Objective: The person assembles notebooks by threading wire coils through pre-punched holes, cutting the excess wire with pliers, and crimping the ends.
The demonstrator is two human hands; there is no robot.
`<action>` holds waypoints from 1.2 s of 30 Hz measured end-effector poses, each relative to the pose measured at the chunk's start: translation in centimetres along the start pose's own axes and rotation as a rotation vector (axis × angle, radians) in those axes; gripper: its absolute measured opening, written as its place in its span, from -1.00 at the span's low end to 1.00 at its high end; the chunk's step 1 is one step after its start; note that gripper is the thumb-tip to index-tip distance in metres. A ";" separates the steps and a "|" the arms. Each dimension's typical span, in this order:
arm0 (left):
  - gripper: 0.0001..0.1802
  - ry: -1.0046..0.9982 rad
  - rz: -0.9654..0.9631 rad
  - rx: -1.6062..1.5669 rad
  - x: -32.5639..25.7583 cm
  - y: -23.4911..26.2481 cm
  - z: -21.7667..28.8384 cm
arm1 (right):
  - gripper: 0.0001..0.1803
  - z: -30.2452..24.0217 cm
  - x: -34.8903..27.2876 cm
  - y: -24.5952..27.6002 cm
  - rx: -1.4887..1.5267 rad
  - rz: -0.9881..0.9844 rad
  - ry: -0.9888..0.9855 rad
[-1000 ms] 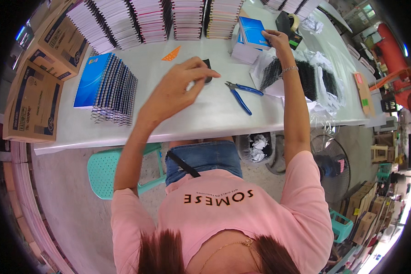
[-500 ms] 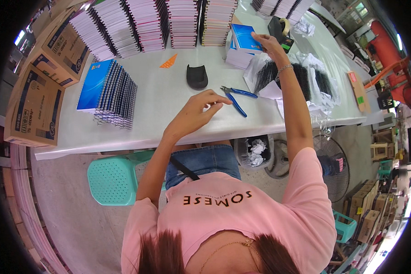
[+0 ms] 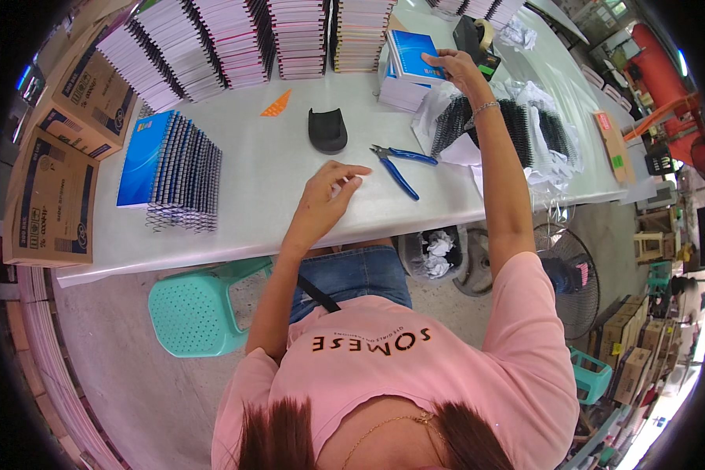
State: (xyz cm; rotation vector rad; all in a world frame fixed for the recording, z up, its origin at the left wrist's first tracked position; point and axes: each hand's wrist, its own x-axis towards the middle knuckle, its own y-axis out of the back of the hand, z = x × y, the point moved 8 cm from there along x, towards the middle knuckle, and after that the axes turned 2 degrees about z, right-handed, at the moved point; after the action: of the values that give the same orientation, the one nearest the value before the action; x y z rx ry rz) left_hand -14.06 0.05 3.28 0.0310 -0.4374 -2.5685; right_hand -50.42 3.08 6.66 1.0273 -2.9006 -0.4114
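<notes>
Glossy white table [image 3: 239, 176] beneath, your right fingers [image 3: 450, 59] pinch a blue-covered paper notebook [image 3: 412, 56], upper centre; lifting likely needs firmness; left fingers [image 3: 341, 169] curl, empty.

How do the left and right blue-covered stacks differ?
The left stack is untouched; the right stack has the right hand on its top booklet. Dark coils line the left stack's visible side; white page edges show on the right stack's. Both have blue covers on top.

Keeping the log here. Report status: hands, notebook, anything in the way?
Right hand holding blue notebook at its right edge. Left hand empty, fingers half-curled. Pliers close beside left hand; black coils by right forearm.
</notes>
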 end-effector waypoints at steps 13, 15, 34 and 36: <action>-0.70 -0.286 0.212 0.124 4.6 0.2 -2.5 | -0.53 0.0 0.4 -0.3 -0.023 0.010 -0.083; -0.72 -0.260 0.228 0.116 4.3 0.3 -2.9 | -0.56 0.2 0.8 -0.3 -0.002 0.006 -0.078; -0.77 -0.185 0.223 -0.073 3.8 0.7 -3.1 | -0.70 1.1 2.9 0.5 0.056 -0.066 -0.043; -0.78 -0.175 0.244 -0.106 4.0 0.9 -3.2 | -0.69 1.2 3.2 1.0 0.060 -0.081 -0.026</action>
State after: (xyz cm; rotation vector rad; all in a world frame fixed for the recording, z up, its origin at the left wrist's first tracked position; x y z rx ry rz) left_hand -16.69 -3.71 0.78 -0.2702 -0.3457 -2.3574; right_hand -53.72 2.12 5.60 1.1595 -2.9186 -0.3452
